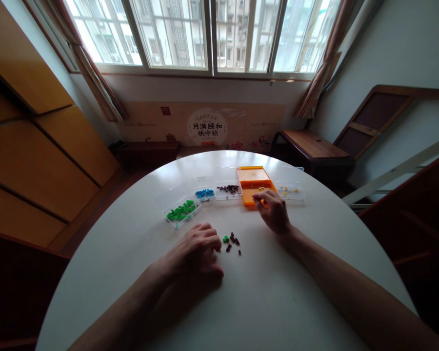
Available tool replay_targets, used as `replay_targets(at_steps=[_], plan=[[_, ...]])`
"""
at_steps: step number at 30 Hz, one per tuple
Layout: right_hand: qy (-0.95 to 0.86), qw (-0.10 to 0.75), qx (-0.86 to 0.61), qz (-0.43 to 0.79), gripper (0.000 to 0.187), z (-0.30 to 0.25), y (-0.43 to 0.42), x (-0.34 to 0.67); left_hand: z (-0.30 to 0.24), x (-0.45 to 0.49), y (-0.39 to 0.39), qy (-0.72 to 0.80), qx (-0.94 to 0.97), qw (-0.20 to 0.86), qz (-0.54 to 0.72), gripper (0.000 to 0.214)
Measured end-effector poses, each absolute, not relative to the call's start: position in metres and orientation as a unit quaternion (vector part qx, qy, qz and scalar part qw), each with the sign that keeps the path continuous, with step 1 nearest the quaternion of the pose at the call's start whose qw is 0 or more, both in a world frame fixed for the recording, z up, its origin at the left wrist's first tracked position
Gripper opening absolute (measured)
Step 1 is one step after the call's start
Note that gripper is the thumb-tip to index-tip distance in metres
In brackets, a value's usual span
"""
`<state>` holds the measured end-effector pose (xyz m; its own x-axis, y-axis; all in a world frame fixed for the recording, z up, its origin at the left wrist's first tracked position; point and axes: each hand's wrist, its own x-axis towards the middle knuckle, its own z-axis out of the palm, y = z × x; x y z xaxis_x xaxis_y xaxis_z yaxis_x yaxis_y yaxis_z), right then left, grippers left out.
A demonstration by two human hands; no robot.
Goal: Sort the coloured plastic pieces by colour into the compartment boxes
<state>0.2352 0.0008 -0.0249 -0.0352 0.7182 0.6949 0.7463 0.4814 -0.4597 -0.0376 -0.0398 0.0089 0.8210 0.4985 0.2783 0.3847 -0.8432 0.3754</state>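
Note:
My left hand [197, 246] rests on the white table [278, 292] with its fingers loosely bent and its thumb apart, holding nothing. Just right of its fingertips lie several small brown pieces [229, 247] and a green piece [225, 239], like tiny building blocks. Over the front right part of the open orange box [249, 197] is my right hand [274, 212], fingers drawn together in a pinch; whatever may be between the fingertips is too small to make out. A few pale pieces [262, 188] show inside that box, partly hidden by the hand.
Clear open boxes stand in an arc: one with green pieces [183, 209], one with blue pieces [204, 193], one with dark brown pieces [229, 188], and one with yellow pieces [287, 190] right of the orange box. A wooden bench [314, 144] stands behind the table.

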Motion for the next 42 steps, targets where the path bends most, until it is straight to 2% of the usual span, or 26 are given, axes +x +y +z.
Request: replay_targets(at_steps=[10, 18, 21, 24, 29, 33, 37, 42], plan=[[-0.765, 0.457, -0.453, -0.028, 0.016, -0.024, -0.004, 0.228, 0.010, -0.044, -0.036, 0.245, 0.936, 0.177, 0.181, 0.035], [-0.772, 0.455, -0.444, -0.014, 0.016, -0.025, -0.005, 0.226, 0.007, -0.040, -0.040, 0.258, 0.934, 0.169, 0.181, 0.003], [-0.784, 0.454, -0.423, -0.002, 0.016, -0.024, -0.007, 0.223, 0.005, -0.037, -0.041, 0.251, 0.938, 0.152, 0.186, 0.009], [-0.794, 0.448, -0.407, 0.062, 0.014, -0.020, -0.014, 0.213, 0.005, -0.036, -0.041, 0.239, 0.941, 0.125, 0.205, 0.011], [-0.813, 0.382, -0.338, 0.282, 0.011, -0.006, -0.036, 0.188, 0.006, -0.034, -0.045, 0.265, 0.903, 0.019, 0.338, 0.007], [-0.781, 0.360, -0.302, 0.413, 0.016, -0.001, -0.046, 0.177, 0.007, -0.032, -0.049, 0.259, 0.889, -0.045, 0.376, 0.007], [-0.753, 0.361, -0.305, 0.457, 0.019, -0.005, -0.043, 0.177, 0.008, -0.031, -0.050, 0.260, 0.885, -0.058, 0.383, 0.007], [-0.780, 0.371, -0.303, 0.402, 0.015, -0.006, -0.042, 0.178, 0.010, -0.027, -0.051, 0.253, 0.881, -0.064, 0.394, 0.009]])
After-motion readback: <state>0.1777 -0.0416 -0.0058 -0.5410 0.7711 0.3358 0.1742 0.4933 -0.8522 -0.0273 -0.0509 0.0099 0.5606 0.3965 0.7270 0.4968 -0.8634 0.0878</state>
